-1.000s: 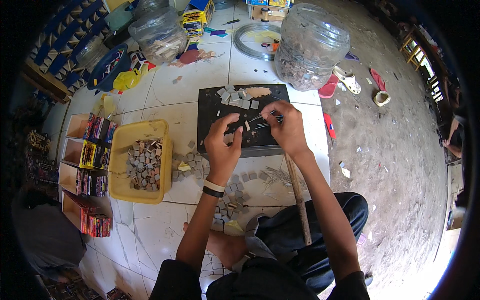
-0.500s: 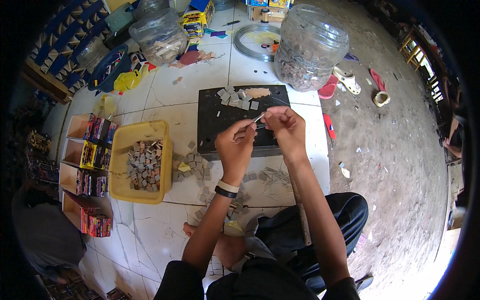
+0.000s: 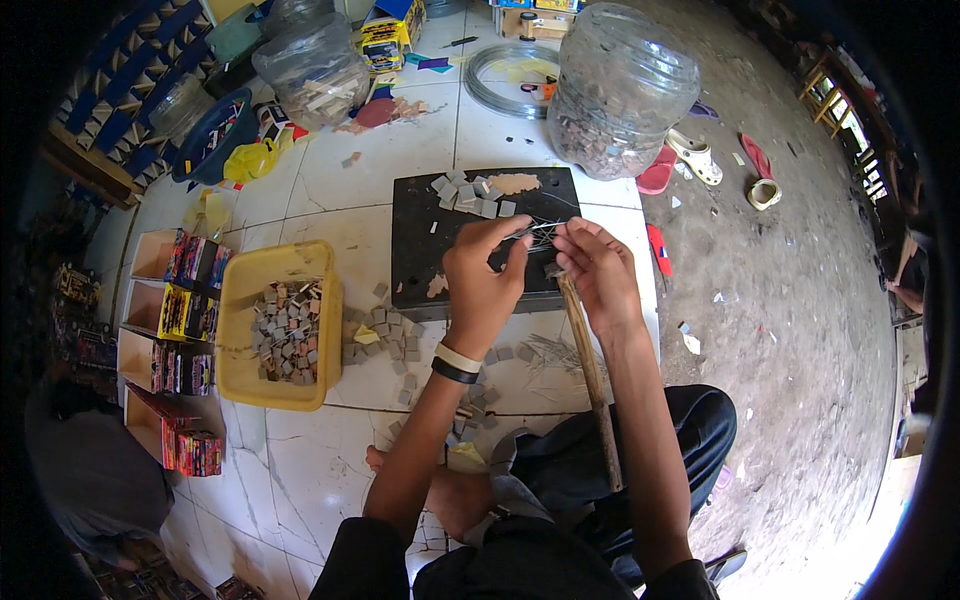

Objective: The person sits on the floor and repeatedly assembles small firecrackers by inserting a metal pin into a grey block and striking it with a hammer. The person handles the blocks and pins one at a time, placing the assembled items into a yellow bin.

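Note:
My left hand [image 3: 485, 275] and my right hand [image 3: 602, 268] are raised over a black block [image 3: 415, 240]. A short thin piece of wire [image 3: 545, 226] spans the gap between my fingertips. My right thumb and fingers pinch one end; my left thumb and index finger are curled about the other. Several more loose wires [image 3: 543, 240] lie crossed on the block beneath. Small grey square pieces [image 3: 472, 195] are heaped on its far side, beside a pale worn patch. A hammer with a wooden handle [image 3: 592, 375] rests against the block's near edge, close to my right wrist.
Left of the block stands a yellow tub [image 3: 228, 340] of small square pieces, with more squares [image 3: 395, 335] scattered beside it. Colourful boxes [image 3: 185, 310] line the far left. Clear plastic jars [image 3: 625, 90], a wire coil [image 3: 480, 95] and a blue basin [image 3: 185, 165] are farther back.
My hands have moved a little apart, my right hand drawing right and toward me. The crossed wires on the block and the hammer's head now show between and below them.

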{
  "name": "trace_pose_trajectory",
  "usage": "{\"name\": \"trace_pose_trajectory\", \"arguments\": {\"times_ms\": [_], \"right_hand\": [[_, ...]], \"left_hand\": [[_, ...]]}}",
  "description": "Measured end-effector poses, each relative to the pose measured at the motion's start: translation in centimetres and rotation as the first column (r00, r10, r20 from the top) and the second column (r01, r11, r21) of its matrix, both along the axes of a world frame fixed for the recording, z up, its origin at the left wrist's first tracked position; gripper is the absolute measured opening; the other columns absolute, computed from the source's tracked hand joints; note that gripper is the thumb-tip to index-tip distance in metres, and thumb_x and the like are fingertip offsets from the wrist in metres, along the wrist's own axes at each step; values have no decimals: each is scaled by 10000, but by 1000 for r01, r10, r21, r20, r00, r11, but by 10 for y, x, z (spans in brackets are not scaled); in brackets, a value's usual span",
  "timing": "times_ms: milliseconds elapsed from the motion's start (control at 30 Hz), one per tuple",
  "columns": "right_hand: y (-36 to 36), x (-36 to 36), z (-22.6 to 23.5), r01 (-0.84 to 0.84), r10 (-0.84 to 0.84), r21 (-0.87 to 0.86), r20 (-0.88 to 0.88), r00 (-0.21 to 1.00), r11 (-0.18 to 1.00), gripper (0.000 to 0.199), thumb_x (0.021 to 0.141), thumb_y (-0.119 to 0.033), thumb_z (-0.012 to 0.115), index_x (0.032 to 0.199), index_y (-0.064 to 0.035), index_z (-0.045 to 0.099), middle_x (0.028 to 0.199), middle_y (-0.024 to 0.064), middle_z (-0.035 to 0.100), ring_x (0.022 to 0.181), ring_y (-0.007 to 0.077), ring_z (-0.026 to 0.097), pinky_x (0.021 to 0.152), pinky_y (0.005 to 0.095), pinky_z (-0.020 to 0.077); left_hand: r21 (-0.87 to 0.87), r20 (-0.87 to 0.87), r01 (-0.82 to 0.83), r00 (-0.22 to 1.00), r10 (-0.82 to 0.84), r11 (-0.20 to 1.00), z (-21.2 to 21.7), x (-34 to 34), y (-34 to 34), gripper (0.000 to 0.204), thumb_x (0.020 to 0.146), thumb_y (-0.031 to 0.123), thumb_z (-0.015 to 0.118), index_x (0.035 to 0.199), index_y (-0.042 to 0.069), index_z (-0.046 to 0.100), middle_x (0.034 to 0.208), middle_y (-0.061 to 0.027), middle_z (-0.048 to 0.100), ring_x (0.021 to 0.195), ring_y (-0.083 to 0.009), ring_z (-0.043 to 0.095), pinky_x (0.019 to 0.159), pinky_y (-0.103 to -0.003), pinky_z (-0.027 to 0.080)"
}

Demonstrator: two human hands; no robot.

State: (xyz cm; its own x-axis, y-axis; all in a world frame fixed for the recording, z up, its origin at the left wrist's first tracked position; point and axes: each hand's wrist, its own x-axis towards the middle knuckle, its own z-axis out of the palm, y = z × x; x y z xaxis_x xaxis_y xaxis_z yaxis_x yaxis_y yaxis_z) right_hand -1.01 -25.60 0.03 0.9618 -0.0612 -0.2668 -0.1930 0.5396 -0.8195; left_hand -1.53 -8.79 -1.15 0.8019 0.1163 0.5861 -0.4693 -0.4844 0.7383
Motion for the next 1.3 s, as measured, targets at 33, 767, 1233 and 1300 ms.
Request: {"name": "trace_pose_trajectory", "arguments": {"times_ms": [33, 767, 1233, 1300], "right_hand": [[3, -4, 1, -17, 18, 46, -18, 1000, 999, 159, 1030, -132, 707, 1126, -10, 738, 1044, 82, 781, 943, 159, 730, 880, 290, 574], [67, 4, 14, 234, 249, -737, 480, 841, 634, 223, 879, 27, 764, 1100, 32, 729, 917, 179, 759, 723, 287, 749, 680, 370, 597], [88, 11, -30, 219, 421, -917, 353, 836, 335, 278, 879, 42, 767, 1148, -12, 724, 1078, 208, 732, 989, 428, 721, 864, 479, 587], [83, 7, -31, 250, 396, -898, 390, 831, 361, 280, 880, 56, 758, 1147, -19, 722, 1064, 207, 753, 983, 422, 725, 854, 472, 589]], "left_hand": [[-213, -76, 86, 992, -104, 973, 0, -2, -3, 262, 915, 32, 811, 1176, 27, 796, 1108, -125, 800, 905, -205, 750, 801, -306, 573], [-272, -160, 67, 981, -114, 960, 4, -7, 51, 181, 946, -45, 754, 1121, -26, 798, 1040, -106, 799, 930, -164, 772, 814, -288, 617], [-646, -273, 1, 933, -233, 764, -37, 17, 82, 183, 964, 14, 791, 1120, -80, 775, 1032, -130, 788, 921, -194, 773, 882, -336, 659], [-667, -269, -9, 935, -230, 745, -36, 18, 77, 180, 957, 1, 793, 1113, -87, 774, 1027, -137, 789, 914, -201, 775, 874, -342, 665]]}}
